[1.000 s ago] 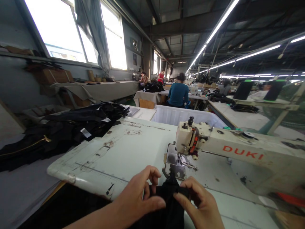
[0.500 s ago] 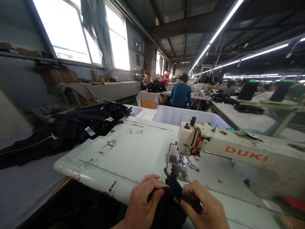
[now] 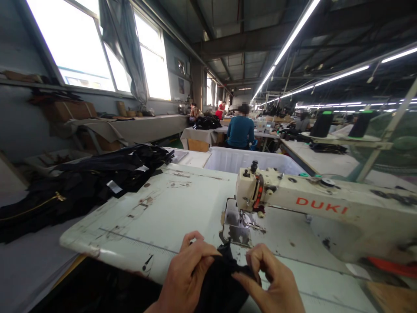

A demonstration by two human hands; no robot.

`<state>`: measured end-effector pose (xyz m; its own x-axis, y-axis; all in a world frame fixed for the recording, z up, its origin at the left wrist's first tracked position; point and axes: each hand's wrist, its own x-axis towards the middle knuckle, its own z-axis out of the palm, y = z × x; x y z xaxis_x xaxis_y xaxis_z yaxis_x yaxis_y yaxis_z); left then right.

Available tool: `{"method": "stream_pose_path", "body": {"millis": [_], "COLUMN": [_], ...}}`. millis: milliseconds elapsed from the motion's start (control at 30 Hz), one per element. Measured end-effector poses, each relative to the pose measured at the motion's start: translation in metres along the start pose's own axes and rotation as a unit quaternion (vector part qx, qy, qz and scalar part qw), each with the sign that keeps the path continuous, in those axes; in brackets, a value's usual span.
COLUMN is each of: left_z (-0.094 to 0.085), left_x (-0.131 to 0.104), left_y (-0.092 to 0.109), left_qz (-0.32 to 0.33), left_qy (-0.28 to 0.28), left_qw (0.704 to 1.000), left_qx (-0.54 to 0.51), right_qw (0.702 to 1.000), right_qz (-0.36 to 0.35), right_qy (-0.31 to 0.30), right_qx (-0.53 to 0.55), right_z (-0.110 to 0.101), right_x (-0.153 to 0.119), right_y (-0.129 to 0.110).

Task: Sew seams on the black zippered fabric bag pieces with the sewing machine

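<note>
A piece of black fabric (image 3: 221,282) hangs between my two hands at the front edge of the sewing table. My left hand (image 3: 187,271) pinches its upper left edge between thumb and fingers. On the other side, my right hand (image 3: 272,278) has thumb and fingers closed on the fabric's right edge. A corner of the cloth sticks up between the hands, just in front of the needle plate. The sewing machine (image 3: 293,195), marked DUKI, stands beyond my hands to the right. Its presser foot (image 3: 244,219) is lit and apart from the fabric.
Black garments (image 3: 87,178), one with a gold zipper, are heaped on the left. A white plastic bin (image 3: 254,161) stands behind the table (image 3: 169,204). Farther back, a person in a blue top (image 3: 240,131) sits facing away. Thread cones (image 3: 322,124) stand at right.
The view has turned slightly right. Both hands keep hold of the black fabric; the cloth between them has shifted and spread a little, and the right fingers have altered their grip.
</note>
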<state>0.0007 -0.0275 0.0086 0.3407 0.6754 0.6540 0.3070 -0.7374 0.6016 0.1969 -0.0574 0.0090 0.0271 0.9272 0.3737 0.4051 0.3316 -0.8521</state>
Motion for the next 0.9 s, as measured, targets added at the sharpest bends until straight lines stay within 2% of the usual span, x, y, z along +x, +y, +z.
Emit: {"method": "stream_pose_path", "body": {"millis": [67, 133, 233, 300, 367, 433, 500, 567, 733, 900], "left_z": [-0.001, -0.003, -0.007, -0.011, -0.013, -0.014, -0.013, -0.011, -0.007, -0.006], "left_x": [-0.003, -0.004, -0.005, -0.006, -0.007, -0.009, -0.01, -0.01, -0.004, -0.005], "left_y": [-0.001, 0.0, 0.001, 0.001, 0.001, 0.001, 0.001, 0.001, 0.002, 0.006], "left_qz": [0.043, 0.069, 0.117, 0.168, 0.201, 0.209, 0.208, 0.197, 0.079, -0.011], "left_qy": [0.003, 0.018, 0.036, 0.045, 0.051, 0.05, 0.041, 0.032, 0.02, 0.006], "left_qw": [0.999, 0.997, 0.992, 0.982, 0.973, 0.969, 0.97, 0.975, 0.997, 0.999], "left_qx": [0.006, 0.02, 0.042, 0.067, 0.101, 0.122, 0.119, 0.094, 0.008, -0.033], "right_qw": [0.999, 0.999, 0.999, 1.0, 0.997, 0.984, 0.973, 0.979, 0.991, 0.992], "right_qz": [0.038, 0.047, 0.005, -0.01, 0.029, 0.102, 0.144, 0.133, 0.121, 0.065], "right_qy": [-0.002, -0.005, 0.018, 0.022, -0.016, -0.072, -0.103, -0.099, -0.029, 0.011], "right_qx": [-0.005, -0.022, -0.036, -0.002, 0.064, 0.124, 0.147, 0.121, 0.047, 0.109], "right_z": [-0.003, -0.009, -0.017, -0.02, -0.02, -0.018, -0.015, -0.014, -0.014, -0.012], "right_x": [-0.001, -0.001, 0.001, 0.002, 0.001, -0.001, -0.003, -0.003, 0.001, 0.002], "right_y": [-0.004, -0.008, -0.014, -0.018, -0.022, -0.025, -0.027, -0.028, -0.023, -0.017]}}
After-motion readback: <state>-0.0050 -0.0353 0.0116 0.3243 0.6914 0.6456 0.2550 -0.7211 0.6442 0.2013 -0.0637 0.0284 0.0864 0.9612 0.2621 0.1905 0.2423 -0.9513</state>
